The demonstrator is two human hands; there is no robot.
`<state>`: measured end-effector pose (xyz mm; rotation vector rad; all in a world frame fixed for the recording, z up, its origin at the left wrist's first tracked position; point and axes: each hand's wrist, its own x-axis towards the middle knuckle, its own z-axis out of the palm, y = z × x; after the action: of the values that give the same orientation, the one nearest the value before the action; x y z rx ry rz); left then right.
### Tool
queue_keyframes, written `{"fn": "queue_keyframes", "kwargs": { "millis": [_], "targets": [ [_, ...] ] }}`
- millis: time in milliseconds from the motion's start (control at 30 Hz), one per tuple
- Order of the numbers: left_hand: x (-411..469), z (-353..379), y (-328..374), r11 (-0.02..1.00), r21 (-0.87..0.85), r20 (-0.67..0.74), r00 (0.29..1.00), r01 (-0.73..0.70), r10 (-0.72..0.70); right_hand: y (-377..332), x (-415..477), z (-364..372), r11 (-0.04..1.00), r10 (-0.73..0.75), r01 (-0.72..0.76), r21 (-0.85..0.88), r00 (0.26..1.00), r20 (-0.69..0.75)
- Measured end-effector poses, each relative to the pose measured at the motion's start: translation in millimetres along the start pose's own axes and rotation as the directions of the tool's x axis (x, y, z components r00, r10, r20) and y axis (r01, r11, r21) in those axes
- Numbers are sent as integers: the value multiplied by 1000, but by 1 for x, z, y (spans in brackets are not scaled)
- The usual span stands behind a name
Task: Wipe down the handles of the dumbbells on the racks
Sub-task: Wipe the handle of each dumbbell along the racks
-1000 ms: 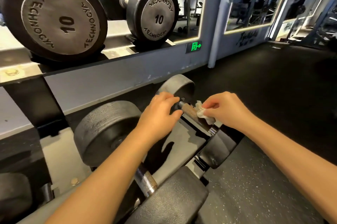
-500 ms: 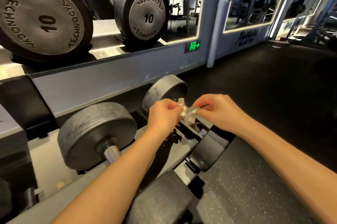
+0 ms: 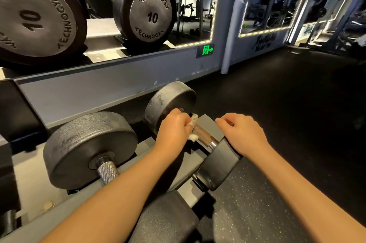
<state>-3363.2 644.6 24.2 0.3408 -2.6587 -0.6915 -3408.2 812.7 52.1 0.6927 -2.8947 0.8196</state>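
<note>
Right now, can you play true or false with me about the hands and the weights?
1. The left hand holds the white wipe on the handle. True.
2. The right hand grips the handle. False: it holds nothing and is off to the handle's side.
3. The upper-rack dumbbell says 20. False: it says 10.
4. A green sign glows on the wall. True.

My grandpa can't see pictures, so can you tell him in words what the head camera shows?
A person's left hand grips a white wipe on the handle of a dumbbell, while the empty right hand is just beside it. Two bigger dumbbells marked 10 sit higher up.
</note>
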Motion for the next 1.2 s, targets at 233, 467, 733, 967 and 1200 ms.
{"fn": "queue_keyframes", "kwargs": {
  "millis": [233, 467, 733, 967, 1200],
  "targets": [
    [-3, 2, -5, 991, 82, 13, 994, -106, 105, -4, -2, 0, 1000, 0, 0, -15, 1000, -2],
    [11, -7, -1, 986, -36, -222, 963, -162, 150, -4, -2, 0, 1000, -5, 5, 2, 1000, -8],
    [14, -11, 1, 945, -136, -410, 886, -297, 219, -2, -1, 1, 1000, 1, -1, 1, 1000, 11],
    [26, -11, 11, 965, 169, 204, 965, -199, 164, -3, -1, 2, 1000, 4, -4, -1, 1000, -3],
    [19, -12, 16, 906, 269, 247, 933, -326, 262, -6, -7, 3, 1000, 26, -26, 9, 998, -60]
  ]
}}
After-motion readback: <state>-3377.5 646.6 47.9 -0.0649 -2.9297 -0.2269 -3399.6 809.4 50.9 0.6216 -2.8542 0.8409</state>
